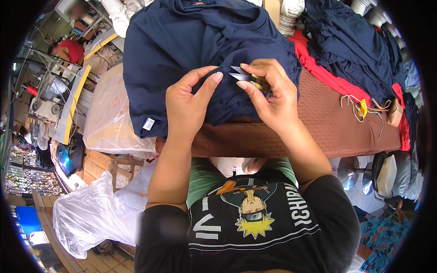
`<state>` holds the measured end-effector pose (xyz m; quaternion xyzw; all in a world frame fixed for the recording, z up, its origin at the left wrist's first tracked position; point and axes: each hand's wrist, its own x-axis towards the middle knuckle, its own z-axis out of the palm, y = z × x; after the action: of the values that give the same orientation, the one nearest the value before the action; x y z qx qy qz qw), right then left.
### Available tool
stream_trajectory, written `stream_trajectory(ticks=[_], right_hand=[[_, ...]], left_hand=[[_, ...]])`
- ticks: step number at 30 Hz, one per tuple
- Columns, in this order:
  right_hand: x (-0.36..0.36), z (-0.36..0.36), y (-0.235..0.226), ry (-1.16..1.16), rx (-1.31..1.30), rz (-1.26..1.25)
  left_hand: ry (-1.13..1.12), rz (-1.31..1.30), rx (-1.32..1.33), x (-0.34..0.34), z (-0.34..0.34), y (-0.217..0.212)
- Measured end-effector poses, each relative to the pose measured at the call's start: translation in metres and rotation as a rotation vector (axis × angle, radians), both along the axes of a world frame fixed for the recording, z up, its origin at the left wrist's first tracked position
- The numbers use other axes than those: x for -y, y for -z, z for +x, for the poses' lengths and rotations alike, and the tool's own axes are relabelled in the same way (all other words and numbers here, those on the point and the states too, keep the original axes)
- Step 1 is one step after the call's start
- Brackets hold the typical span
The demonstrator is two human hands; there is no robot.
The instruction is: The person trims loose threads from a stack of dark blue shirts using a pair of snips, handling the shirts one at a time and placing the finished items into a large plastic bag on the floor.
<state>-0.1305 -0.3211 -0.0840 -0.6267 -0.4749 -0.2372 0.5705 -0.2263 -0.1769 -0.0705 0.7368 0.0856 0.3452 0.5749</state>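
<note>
A navy blue shirt [164, 54] lies spread in front of me, bunched into folds near the middle. A small white label [148, 123] shows near its lower left corner. My left hand [185, 102] is closed, pinching a fold of the navy fabric between thumb and fingers. In my right hand [276, 95] is a pair of thread snips [240, 77] with yellow on the handle. The blades are apart and point left at the fabric, close to the left fingertips. Whether they touch the cloth or a thread, I cannot tell.
The table has a brown patterned cover [355, 119]. At the right lie a heap of dark navy garments [353, 41], red cloth [325, 82] and loose cords [359, 107]. Clear plastic sheeting [109, 111] covers the left end. Farther left are a sewing machine [45, 109] and co-workers [70, 51].
</note>
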Motion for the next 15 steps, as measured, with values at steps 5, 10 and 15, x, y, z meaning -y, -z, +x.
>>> stream_trajectory(ticks=[5,10,15], right_hand=[[-0.004,0.002,-0.002,0.052,0.101,-0.028],[-0.005,0.006,-0.004,0.092,0.173,-0.067],[-0.004,0.011,-0.004,-0.012,0.001,0.083]], left_hand=[[-0.001,0.067,-0.004,0.001,-0.002,0.0],[0.001,0.132,0.026,0.002,-0.002,0.001],[0.182,-0.263,0.045,-0.006,0.001,0.004]])
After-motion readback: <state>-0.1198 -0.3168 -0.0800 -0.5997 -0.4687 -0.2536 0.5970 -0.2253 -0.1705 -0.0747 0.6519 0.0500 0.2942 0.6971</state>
